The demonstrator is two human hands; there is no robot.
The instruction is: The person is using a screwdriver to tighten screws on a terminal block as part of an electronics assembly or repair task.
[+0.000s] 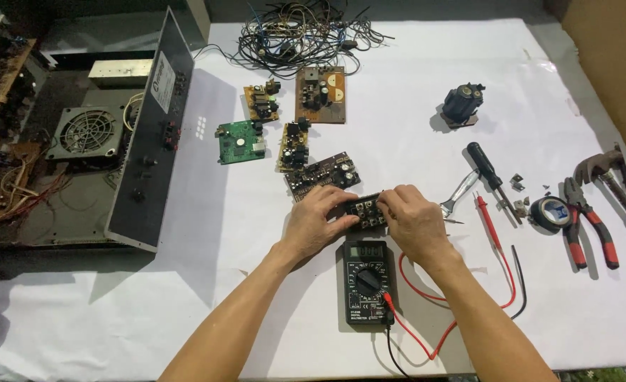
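Both my hands grip a small dark circuit board with rows of sockets (367, 210) at the middle of the white table (412, 85). My left hand (316, 219) holds its left end and my right hand (413, 221) holds its right end. Just below the board lies a black digital multimeter (366, 281) with a dial. Its red and black leads (468, 304) loop off to the right, ending in a red probe (488, 221).
Several loose circuit boards (295, 127) and a wire tangle (299, 32) lie farther back. An opened amplifier chassis with a fan (87, 134) fills the left. At right: a black transformer (463, 105), screwdriver (488, 173), tape roll (548, 213), red-handled pliers (587, 226), hammer (610, 177).
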